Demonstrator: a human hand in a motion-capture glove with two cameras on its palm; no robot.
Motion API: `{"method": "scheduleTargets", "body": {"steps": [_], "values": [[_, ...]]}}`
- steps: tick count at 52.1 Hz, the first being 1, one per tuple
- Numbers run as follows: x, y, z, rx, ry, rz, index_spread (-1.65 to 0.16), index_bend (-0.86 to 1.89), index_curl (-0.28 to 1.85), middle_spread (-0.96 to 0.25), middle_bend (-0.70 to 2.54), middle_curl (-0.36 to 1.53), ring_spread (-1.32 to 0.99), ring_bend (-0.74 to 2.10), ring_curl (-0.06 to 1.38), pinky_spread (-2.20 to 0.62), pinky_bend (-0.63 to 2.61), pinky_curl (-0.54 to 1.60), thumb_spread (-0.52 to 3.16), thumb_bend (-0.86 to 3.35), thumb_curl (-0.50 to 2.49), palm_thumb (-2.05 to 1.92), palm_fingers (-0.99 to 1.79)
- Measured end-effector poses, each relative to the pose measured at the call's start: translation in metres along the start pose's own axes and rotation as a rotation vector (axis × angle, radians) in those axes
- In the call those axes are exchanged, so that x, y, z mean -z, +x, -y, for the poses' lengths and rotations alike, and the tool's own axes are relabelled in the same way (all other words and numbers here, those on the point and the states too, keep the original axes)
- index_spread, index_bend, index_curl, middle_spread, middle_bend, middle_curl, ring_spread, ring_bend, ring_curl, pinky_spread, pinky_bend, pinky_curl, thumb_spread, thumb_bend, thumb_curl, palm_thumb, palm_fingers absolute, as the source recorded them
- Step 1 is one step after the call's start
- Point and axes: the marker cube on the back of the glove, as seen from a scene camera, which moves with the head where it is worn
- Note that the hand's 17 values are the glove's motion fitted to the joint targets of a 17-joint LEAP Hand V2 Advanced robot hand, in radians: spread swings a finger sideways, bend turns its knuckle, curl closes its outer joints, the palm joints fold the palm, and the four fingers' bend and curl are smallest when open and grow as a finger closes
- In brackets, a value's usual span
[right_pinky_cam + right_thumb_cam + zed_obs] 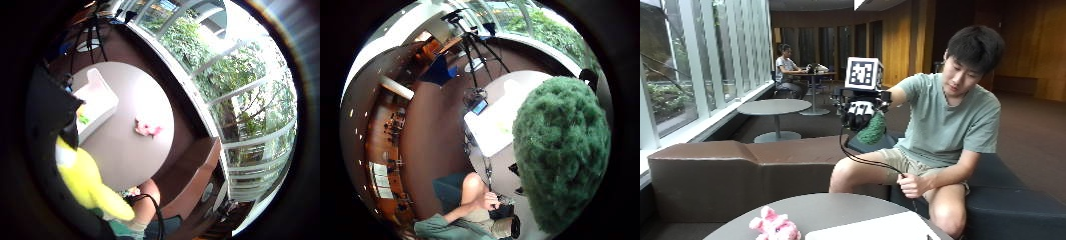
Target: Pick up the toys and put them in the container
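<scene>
Up in the air we have the gloved right hand (859, 112), raised well above the round table (840, 210), fingers curled around a green fuzzy toy (872, 131) that hangs out below the palm; from the thumb-side palm view that same green plush (561, 150) fills the near field, so it sits right against the palm. On the little-finger side we also see something yellow (87, 182) pressed close to the hand, and we cannot tell whether it is part of the same toy. Down on the table, the white container (97, 102) sits toward one edge with a bit of green and yellow already inside, and the pink plush toy (775, 226) lies on the bare tabletop just beside the container, not yet collected. The bare hand (914, 186) rests at the knee, holding the cable. We reckon this is the carry toward the container, and the risk is the height: let go from up here and a light plush could drift or bounce off the container's rim onto the table or the floor. The fuzzy pile could also cling to the glove on release.
</scene>
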Motion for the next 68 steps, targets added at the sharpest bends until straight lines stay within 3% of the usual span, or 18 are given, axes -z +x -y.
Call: {"method": "scheduleTargets", "body": {"steps": [12,17,22,31,32,37,42,51,68], "values": [[-0.017,-0.080,0.063,0.054,-0.044,0.003,-0.34,1.15,1.07,-0.18,1.38,1.00,-0.54,1.41,0.94,-0.36,1.03,0.63,0.51,0.05,1.12,0.56,0.76],[-0.048,-0.093,0.101,0.202,-0.068,-0.002,-0.33,1.15,1.08,-0.18,1.38,1.00,-0.53,1.40,0.94,-0.36,1.03,0.65,0.49,0.04,1.15,0.55,0.73],[-0.065,-0.109,0.118,0.131,-0.073,0.023,-0.33,1.13,1.10,-0.18,1.38,0.99,-0.53,1.40,0.95,-0.36,1.05,0.67,0.49,0.02,1.17,0.54,0.64],[-0.091,-0.139,0.125,0.047,-0.251,0.012,-0.33,0.95,1.10,-0.19,1.31,0.97,-0.53,1.38,0.94,-0.34,1.07,0.70,0.56,0.00,1.16,0.56,0.30],[-0.094,-0.140,0.123,0.042,-0.285,0.005,-0.33,0.99,1.12,-0.19,1.33,0.98,-0.53,1.38,0.94,-0.34,1.09,0.71,0.56,0.00,1.16,0.56,0.36],[-0.114,-0.144,0.117,0.025,-0.511,-0.029,-0.31,0.55,0.99,-0.21,1.12,0.89,-0.50,1.33,0.91,-0.29,1.14,0.71,0.81,-0.10,1.04,0.33,-0.15],[-0.114,-0.139,0.108,0.020,-0.573,-0.067,-0.28,0.13,0.80,-0.15,0.68,0.72,-0.33,0.88,0.80,-0.14,1.28,0.67,0.96,-0.11,0.87,0.09,-0.65],[-0.087,-0.103,0.097,-0.017,-0.517,-0.075,-0.25,0.02,0.54,-0.05,0.32,0.56,-0.14,0.47,0.64,-0.01,1.21,0.60,1.08,-0.05,0.69,-0.03,-0.44],[-0.030,0.036,0.069,-0.198,-0.400,-0.074,-0.24,0.06,0.31,-0.06,0.17,0.46,-0.01,0.28,0.53,0.06,0.99,0.47,1.17,-0.05,0.47,-0.05,-0.23]]}}
